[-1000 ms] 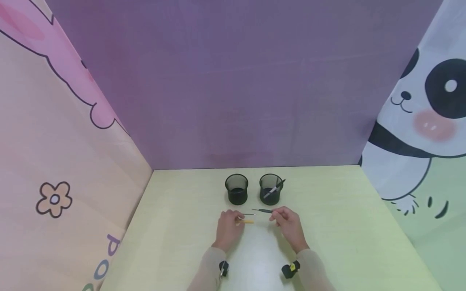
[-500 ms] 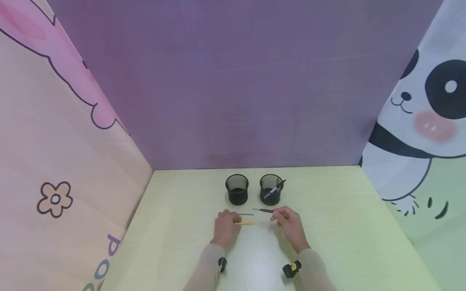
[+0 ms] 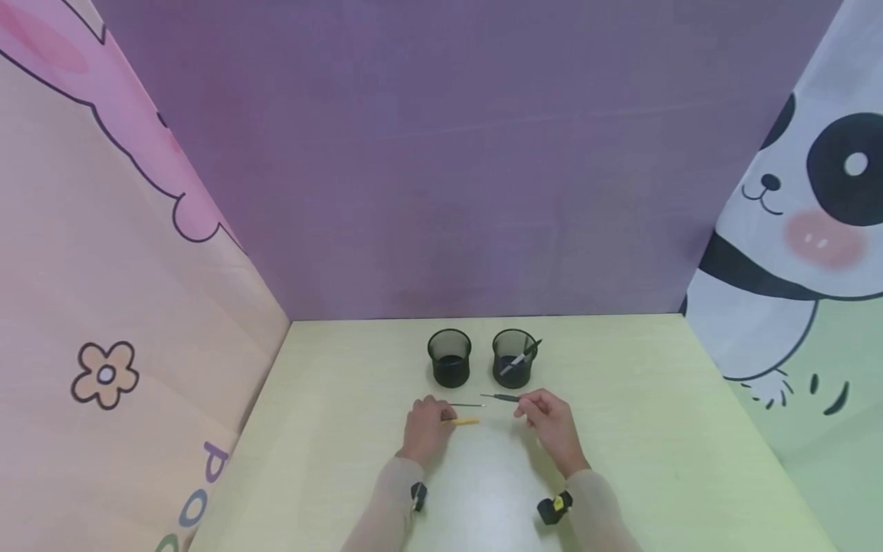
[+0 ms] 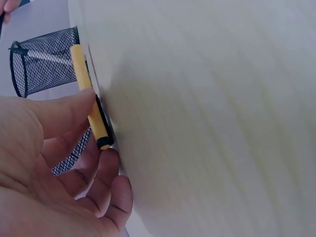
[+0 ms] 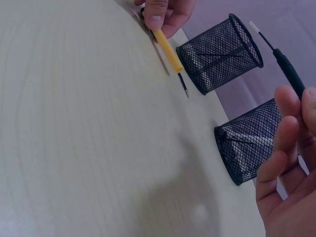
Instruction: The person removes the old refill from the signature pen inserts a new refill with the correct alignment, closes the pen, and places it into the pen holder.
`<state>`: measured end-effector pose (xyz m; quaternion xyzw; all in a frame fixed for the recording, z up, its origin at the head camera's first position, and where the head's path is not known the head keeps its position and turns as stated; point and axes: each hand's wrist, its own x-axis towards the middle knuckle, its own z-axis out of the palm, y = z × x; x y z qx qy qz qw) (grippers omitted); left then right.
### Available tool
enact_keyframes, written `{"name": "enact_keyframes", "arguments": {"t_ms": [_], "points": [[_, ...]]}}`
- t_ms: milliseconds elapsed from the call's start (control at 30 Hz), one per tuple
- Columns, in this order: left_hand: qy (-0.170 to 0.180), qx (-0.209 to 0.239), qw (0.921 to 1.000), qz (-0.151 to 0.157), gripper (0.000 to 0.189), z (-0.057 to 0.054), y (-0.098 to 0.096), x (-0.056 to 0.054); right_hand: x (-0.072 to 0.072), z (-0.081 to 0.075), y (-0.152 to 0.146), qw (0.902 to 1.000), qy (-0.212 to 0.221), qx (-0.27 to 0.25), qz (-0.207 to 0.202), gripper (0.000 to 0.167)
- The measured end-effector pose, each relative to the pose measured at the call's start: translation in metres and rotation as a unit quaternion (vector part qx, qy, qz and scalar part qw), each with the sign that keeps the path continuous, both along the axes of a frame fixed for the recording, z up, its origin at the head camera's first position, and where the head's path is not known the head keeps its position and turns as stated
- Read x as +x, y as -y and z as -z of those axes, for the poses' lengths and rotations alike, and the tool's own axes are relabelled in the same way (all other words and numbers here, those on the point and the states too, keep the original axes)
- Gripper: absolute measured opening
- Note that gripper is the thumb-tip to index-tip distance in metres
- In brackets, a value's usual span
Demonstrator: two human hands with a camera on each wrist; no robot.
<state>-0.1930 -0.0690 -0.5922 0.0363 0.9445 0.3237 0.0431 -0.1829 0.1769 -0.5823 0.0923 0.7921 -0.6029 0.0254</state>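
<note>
My left hand (image 3: 424, 429) pinches a yellow pen-like stick (image 4: 81, 66) with a black end, its thumb (image 4: 69, 111) lying across it, low over the table. Close beside the stick is a thin dark rod with a silvery tip (image 5: 184, 88); the fingers hide its other end. My right hand (image 3: 549, 429) holds a small screwdriver-like tool (image 5: 289, 71) by its ribbed black handle between thumb and fingertips. Its slim shaft and pale tip point left, above the table. What the tip is exactly, I cannot tell.
Two black mesh pen cups stand behind the hands. Nothing shows inside the left cup (image 3: 450, 360); the right cup (image 3: 512, 368) holds a black-and-white pen (image 3: 520, 358) leaning right. The pale table (image 3: 345, 399) meets a purple wall (image 3: 448, 176) at the back.
The left hand has shifted slightly left and its fingers sit further back, so more of the dark rod shows. The right hand has barely moved and still holds its tool.
</note>
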Motion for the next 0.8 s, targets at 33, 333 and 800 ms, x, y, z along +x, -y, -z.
{"name": "enact_keyframes", "arguments": {"t_ms": [33, 333, 800], "points": [[-0.003, 0.001, 1.0, 0.001, 0.006, -0.001, 0.0, 0.0, 0.0, 0.0, 0.0, 1.0, -0.001, 0.001, 0.0, 0.019], [-0.042, 0.028, 0.9985, 0.022, 0.009, -0.006, 0.007, -0.003, 0.001, -0.001, -0.005, 1.0, -0.006, 0.005, 0.001, 0.021], [-0.098, 0.058, 0.9932, 0.025, 0.014, -0.016, 0.012, -0.008, 0.003, -0.002, -0.004, 0.9998, -0.006, 0.014, 0.01, 0.021]]}}
